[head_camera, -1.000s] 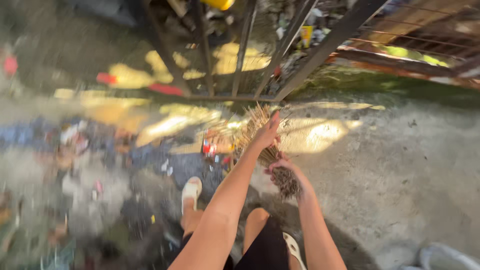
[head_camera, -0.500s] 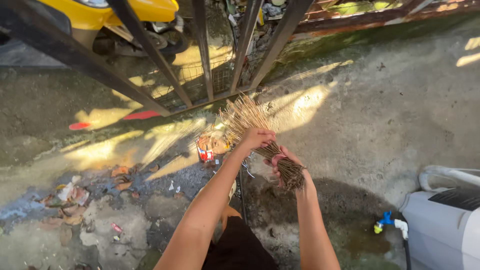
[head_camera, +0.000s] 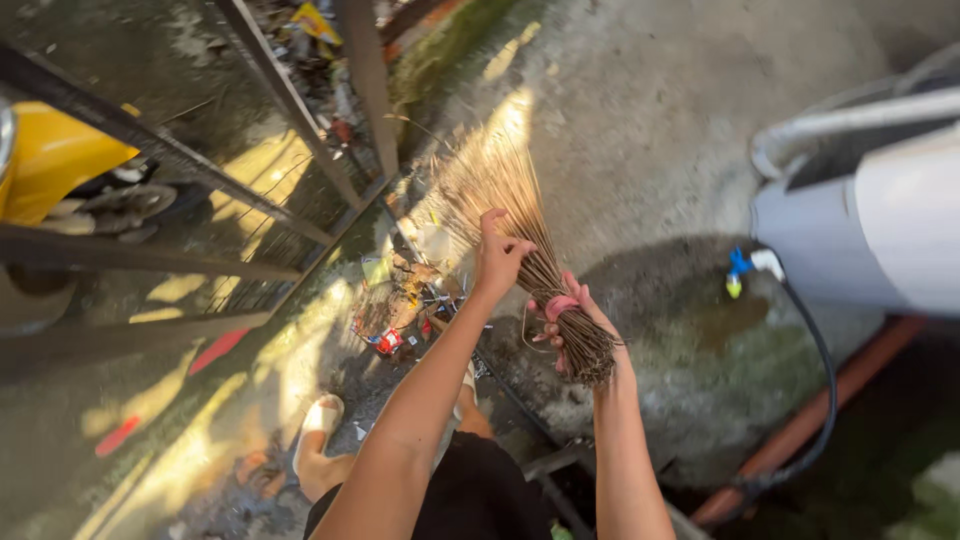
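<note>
A stick broom (head_camera: 505, 200), a bundle of thin brown sticks, fans out toward the upper left over the concrete ground. My right hand (head_camera: 568, 322) grips its bound end, where a pink band wraps the sticks. My left hand (head_camera: 497, 253) is closed on the sticks a little further up the bundle. Below the hands lies a small heap of litter (head_camera: 395, 310) with wrappers and dry leaves.
A dark metal gate (head_camera: 290, 110) stands at the upper left with a yellow vehicle (head_camera: 50, 160) behind it. A white machine (head_camera: 870, 220) with a black hose (head_camera: 820, 370) and blue fitting stands at right. My foot in a white sandal (head_camera: 318, 420) rests on the wet concrete.
The view has swung right and tilted, so the gate moved left and the white machine came nearer. Both hands stay on the broom, which now points more upward.
</note>
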